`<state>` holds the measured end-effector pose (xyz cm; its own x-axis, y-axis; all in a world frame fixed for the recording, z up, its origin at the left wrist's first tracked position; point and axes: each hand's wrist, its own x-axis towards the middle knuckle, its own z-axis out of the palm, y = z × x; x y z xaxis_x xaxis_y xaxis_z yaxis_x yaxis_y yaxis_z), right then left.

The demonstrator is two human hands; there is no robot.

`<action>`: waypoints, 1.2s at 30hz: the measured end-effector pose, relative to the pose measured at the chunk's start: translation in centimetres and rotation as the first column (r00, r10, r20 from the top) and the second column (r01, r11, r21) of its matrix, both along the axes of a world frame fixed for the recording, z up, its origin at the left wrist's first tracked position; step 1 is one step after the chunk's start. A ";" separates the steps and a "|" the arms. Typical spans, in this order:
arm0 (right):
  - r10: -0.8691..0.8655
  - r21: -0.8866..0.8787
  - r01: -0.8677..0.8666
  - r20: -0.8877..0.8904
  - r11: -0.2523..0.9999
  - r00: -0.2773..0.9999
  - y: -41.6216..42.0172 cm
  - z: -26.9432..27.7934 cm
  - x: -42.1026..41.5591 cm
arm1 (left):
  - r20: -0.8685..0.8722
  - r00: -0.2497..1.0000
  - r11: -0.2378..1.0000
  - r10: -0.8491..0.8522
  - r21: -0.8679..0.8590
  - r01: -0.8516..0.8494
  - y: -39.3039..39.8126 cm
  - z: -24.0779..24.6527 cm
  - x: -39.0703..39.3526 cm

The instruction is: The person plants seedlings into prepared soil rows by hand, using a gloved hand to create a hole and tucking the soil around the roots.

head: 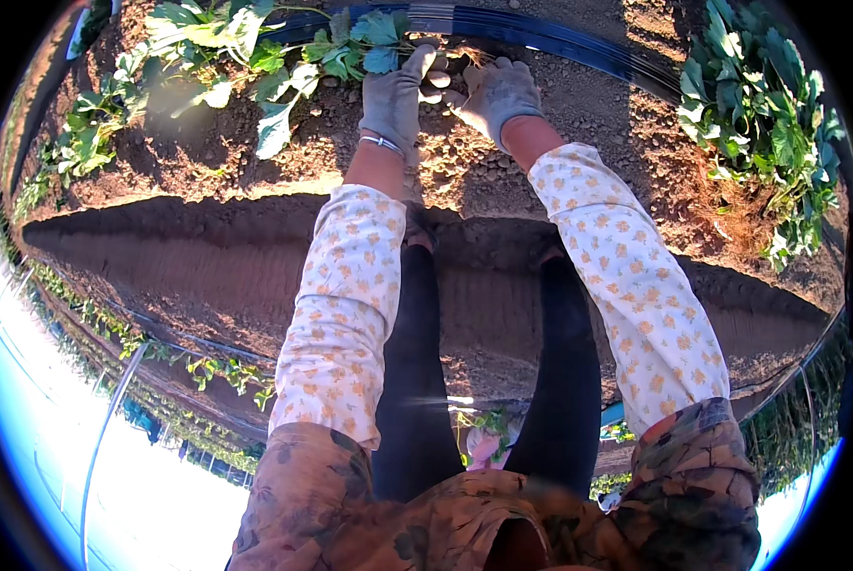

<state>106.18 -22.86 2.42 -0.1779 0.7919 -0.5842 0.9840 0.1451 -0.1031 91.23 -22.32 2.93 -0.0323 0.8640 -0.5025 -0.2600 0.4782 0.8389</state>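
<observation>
Both my hands wear light grey gloves and reach out over the soil beside a dark drip line or plastic strip. My left hand (395, 96) is closed around the stem end of a leafy green seedling (340, 53), whose leaves spread to the left. Close by on the right, my right hand (496, 93) has its fingers bent at the seedling's brown roots (469, 54); whether it grips them cannot be made out. More uprooted-looking green plants (219, 43) lie loosely to the left of my hands.
A heap of leafy seedlings with bare roots (769, 135) lies at the right. The dark plastic strip (540, 34) crosses beyond my hands. My feet stand by a shaded furrow (490, 285). Hoops and rows of plants (219, 371) show behind me.
</observation>
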 end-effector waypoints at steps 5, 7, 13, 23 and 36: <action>0.031 0.286 0.011 -0.143 0.958 0.989 -5.5 -1.3 3.6 | -0.082 0.974 0.975 -0.213 -0.087 0.206 0.9 -3.2 2.6; -0.102 0.422 0.180 -0.200 0.888 0.974 -7.4 0.2 3.6 | -0.564 0.805 0.953 -0.185 0.098 0.288 0.8 -5.6 1.5; -0.586 -0.137 0.578 -0.027 0.804 0.809 -3.8 1.8 3.1 | -0.979 0.161 0.897 -0.123 -0.041 0.439 0.3 -6.6 2.1; -0.396 0.102 0.433 -0.260 0.895 0.880 -0.4 -1.4 1.5 | -0.995 -0.103 0.853 -0.006 -0.059 0.518 -0.8 -9.8 1.4; -0.573 -0.155 0.558 -0.351 0.815 0.740 -3.6 3.0 6.5 | -0.855 0.386 0.861 -0.346 -0.127 0.492 -2.6 -6.4 4.3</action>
